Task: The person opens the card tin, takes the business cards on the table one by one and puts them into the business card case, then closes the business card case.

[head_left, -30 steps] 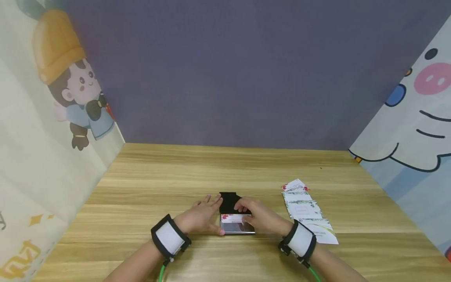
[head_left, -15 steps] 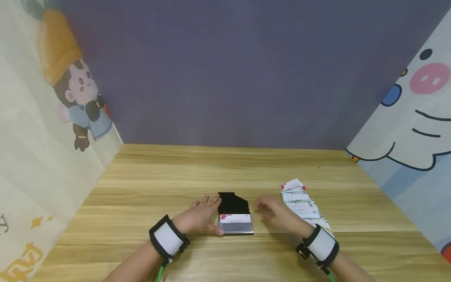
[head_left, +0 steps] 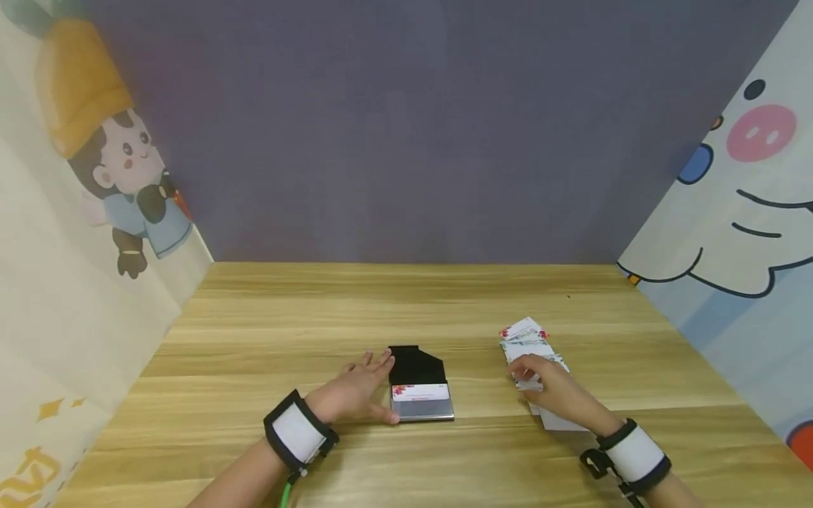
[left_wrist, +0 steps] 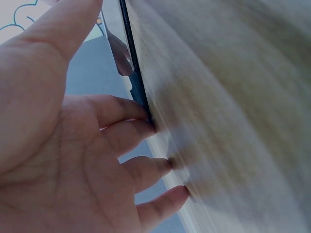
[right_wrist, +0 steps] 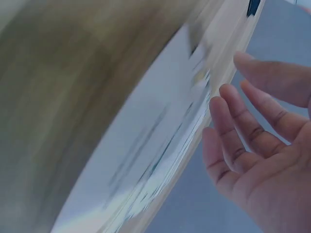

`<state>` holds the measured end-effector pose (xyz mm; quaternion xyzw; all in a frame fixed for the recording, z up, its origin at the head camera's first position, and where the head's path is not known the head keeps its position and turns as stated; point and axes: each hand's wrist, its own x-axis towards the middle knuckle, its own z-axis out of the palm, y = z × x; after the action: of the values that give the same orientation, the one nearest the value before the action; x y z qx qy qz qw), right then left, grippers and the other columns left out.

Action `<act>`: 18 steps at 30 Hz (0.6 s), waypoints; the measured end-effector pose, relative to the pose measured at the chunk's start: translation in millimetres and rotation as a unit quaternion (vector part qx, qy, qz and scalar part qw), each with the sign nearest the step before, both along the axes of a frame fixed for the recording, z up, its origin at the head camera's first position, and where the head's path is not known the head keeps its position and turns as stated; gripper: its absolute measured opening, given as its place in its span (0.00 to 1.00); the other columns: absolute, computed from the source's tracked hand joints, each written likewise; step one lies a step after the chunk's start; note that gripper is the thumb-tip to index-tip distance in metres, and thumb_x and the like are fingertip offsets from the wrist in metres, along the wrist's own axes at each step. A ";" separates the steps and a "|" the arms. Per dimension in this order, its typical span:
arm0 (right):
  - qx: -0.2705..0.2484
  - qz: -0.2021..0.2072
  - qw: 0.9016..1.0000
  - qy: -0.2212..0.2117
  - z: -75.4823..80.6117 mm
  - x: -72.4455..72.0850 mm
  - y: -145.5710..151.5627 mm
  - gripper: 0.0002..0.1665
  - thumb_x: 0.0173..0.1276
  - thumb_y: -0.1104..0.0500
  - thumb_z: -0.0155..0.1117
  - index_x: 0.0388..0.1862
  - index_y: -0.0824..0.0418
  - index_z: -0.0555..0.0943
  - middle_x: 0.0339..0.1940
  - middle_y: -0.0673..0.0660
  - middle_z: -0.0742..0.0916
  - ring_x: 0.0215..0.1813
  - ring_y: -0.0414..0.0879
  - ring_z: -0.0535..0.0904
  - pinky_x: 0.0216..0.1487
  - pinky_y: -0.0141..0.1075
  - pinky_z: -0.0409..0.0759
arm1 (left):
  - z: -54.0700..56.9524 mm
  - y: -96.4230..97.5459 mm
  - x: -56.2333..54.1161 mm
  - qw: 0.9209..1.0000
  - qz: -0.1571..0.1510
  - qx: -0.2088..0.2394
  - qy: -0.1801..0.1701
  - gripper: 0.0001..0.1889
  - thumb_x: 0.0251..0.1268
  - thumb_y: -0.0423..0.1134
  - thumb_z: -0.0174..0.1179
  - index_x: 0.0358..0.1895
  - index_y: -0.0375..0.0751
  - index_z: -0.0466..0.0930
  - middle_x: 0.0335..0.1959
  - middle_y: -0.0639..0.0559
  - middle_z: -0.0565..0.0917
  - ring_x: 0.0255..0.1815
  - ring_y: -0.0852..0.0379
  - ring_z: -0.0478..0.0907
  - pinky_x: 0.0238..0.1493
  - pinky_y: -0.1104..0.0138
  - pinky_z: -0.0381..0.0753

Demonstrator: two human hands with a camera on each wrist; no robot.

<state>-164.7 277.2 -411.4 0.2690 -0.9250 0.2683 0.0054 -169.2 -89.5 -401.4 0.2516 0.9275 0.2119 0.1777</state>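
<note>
An opened business card case [head_left: 422,410] lies flat on the table, its black lid [head_left: 416,365] folded back away from me. Inside its shiny front pocket sits a white card [head_left: 420,392] with red flowers at one corner. My left hand [head_left: 354,394] rests along the case's left side, thumb by the near corner and fingertips at the lid and tabletop. To the right, my right hand [head_left: 552,391] hovers over an overlapping row of printed cards [head_left: 527,347]. In the right wrist view its loosely bent fingers hold nothing, beside the cards [right_wrist: 146,145].
The wooden table [head_left: 286,310] ends at a dark grey panel [head_left: 406,141] at the back. Cartoon-printed sheets stand on both sides, a pig [head_left: 761,132] on the right one. A green cable [head_left: 286,494] trails from the left wrist strap.
My right hand has left the case and moved right to above the row of cards. The card stays in the pocket. My left hand has kept its place by the case.
</note>
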 end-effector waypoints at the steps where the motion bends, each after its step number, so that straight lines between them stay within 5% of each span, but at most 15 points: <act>1: 0.004 -0.004 1.000 0.001 -0.7 0.1 3.9 0.21 0.56 0.74 0.76 0.48 0.68 0.81 0.39 0.54 0.85 0.40 0.49 0.82 0.40 0.37 0.82 | -0.2 -0.1 -0.1 1.000 0.001 0.001 0.001 0.53 0.57 0.55 0.75 0.79 0.28 0.58 0.83 0.38 0.54 0.82 0.29 0.48 0.78 0.35 0.52; 18: 0.031 -0.069 0.997 -0.027 -5.2 9.2 42.1 0.26 0.50 0.69 0.82 0.47 0.69 0.81 0.44 0.56 0.84 0.44 0.52 0.81 0.45 0.43 0.83 | 1.0 0.4 0.4 1.000 0.003 -0.006 0.003 0.53 0.57 0.55 0.75 0.79 0.29 0.59 0.83 0.38 0.55 0.82 0.29 0.49 0.78 0.36 0.53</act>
<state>-155.5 319.3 -416.6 0.1971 -0.9492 0.2452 -0.0091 -168.7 -89.2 -400.4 0.2486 0.9301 0.2060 0.1754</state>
